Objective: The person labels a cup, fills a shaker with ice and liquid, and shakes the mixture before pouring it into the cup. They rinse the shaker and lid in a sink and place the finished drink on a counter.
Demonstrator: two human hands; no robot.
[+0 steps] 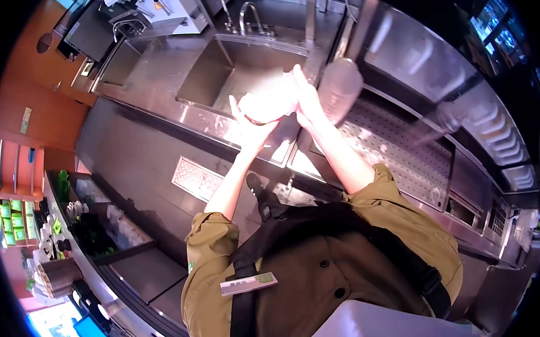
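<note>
Both of my hands are raised at the front edge of the steel sink (202, 69). Between them is a bright white object (270, 101), so overexposed that its kind cannot be made out; it has a rounded outline and a darker lower rim. My left hand (253, 132) grips it from below and the left, with the thumb up along its side. My right hand (306, 100) presses against its right side with the fingers pointing up. Close to the right hand stands a clear, pitcher-like container (340, 88), which looks blurred.
A faucet (251, 19) rises behind the sink. On the right runs a perforated steel drain surface (389, 145), with several white containers (500, 137) beyond it. A metal floor plate (197, 178) lies at lower left. Shelves with cups and a screen (98, 335) line the left side.
</note>
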